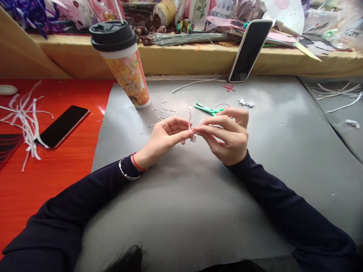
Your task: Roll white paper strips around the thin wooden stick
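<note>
A small white cord piece (pixel 190 116) is pinched between my two hands over the grey mat. My left hand (pixel 170 136) grips it between thumb and fingers, with one end standing up and a short frayed-looking part below the fingertips. The fingertips of my right hand (pixel 228 134) close on the same piece from the right. Just behind my right hand lie green scissors (pixel 206 109), their handles partly hidden by its fingers. Small white scraps (pixel 170 112) are scattered behind my left hand.
A lidded cup (pixel 127 71) stands at the back left. A phone (pixel 251 51) leans upright at the back; another phone (pixel 64 126) lies left beside white strips (pixel 34 117). Red cord (pixel 229 88), a white braided piece (pixel 246 102) and a cluttered ledge (pixel 181 60) are farther back.
</note>
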`<state>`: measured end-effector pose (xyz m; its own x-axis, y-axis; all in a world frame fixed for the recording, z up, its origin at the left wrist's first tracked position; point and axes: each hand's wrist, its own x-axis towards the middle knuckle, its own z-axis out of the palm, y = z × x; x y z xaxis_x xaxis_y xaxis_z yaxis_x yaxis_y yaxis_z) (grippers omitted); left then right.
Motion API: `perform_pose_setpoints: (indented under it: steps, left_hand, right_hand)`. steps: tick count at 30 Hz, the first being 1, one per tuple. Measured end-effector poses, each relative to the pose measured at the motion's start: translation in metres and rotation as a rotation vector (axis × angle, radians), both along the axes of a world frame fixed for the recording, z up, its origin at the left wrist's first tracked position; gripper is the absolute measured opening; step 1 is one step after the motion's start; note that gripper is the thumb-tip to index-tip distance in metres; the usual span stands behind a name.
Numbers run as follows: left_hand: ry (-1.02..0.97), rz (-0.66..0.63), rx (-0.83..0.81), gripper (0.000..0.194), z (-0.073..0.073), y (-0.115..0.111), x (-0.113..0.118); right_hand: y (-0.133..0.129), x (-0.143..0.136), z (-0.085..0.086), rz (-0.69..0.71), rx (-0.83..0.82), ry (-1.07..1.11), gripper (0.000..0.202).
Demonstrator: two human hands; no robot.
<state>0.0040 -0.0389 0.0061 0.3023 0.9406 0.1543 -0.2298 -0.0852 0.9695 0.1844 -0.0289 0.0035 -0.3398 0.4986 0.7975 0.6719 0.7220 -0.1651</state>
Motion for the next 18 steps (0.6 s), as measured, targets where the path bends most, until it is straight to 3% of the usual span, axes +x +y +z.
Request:
perform_pose_setpoints:
  steps: [18]
  left_hand:
    - [-0.004,-0.036,-0.028,0.025,-0.0013,0.0005,-0.0006]
  right_hand:
    - [0.0000,0.0018,0.0004,0.046,0.039,-0.024,0.010]
